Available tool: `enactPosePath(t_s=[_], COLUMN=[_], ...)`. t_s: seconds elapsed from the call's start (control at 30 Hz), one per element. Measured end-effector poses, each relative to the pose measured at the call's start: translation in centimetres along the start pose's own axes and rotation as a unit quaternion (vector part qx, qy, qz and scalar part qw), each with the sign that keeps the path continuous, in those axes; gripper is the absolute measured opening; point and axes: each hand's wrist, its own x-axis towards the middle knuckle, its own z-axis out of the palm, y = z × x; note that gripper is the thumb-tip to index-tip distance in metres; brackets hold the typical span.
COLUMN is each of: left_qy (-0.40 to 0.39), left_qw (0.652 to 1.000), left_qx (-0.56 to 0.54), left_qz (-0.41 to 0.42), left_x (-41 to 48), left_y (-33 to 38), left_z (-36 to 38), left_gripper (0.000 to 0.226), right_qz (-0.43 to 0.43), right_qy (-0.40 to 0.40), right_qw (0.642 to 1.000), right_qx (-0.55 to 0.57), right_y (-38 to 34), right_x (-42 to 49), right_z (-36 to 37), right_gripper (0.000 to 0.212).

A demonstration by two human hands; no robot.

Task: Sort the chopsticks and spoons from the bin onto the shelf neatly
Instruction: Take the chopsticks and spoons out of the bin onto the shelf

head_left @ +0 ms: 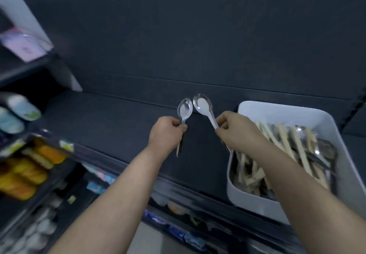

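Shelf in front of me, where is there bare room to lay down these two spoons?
The dark shelf lies bare from the back panel to its front edge, everywhere left of the white bin. Crowded: the bin itself, heaped with chopsticks, and the packaged goods on the racks below and to the left.

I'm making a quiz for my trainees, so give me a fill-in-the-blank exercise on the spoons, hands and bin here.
The left hand grips the left spoon by its ____.
The right hand holds the right spoon, so the spoons in hand number ____.
The white bin stands on the shelf to the ____ of both hands.
Missing words: handle; two; right.
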Motion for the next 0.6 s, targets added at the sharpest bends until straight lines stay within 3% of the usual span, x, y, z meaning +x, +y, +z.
enactPosePath(t_s=[0.17, 0.5, 0.6], left_qy=[0.036, 0.086, 0.089], left_qw=[0.995, 0.979, 0.98], left_qx=[-0.019, -0.014, -0.012], left_qz=[-0.094, -0.182, -0.175], left_x=[1.6, 5.8, 8.5], left_y=[-11.0, -28.5, -30.6], left_z=[-7.7, -23.5, -26.0], left_gripper=[0.029, 0.027, 0.023], right_qz=[-0.031, -0.011, 0.003], right_qy=[-0.102, -0.14, -0.133], right_qw=[0.994, 0.989, 0.99], right_qx=[-0.022, 0.04, 0.057], right_y=[-8.6, -24.8, -28.0], right_x=[2.5, 8.0, 10.2], right_z=[9.2, 25.5, 27.9], right_gripper=[0.018, 0.009, 0.026])
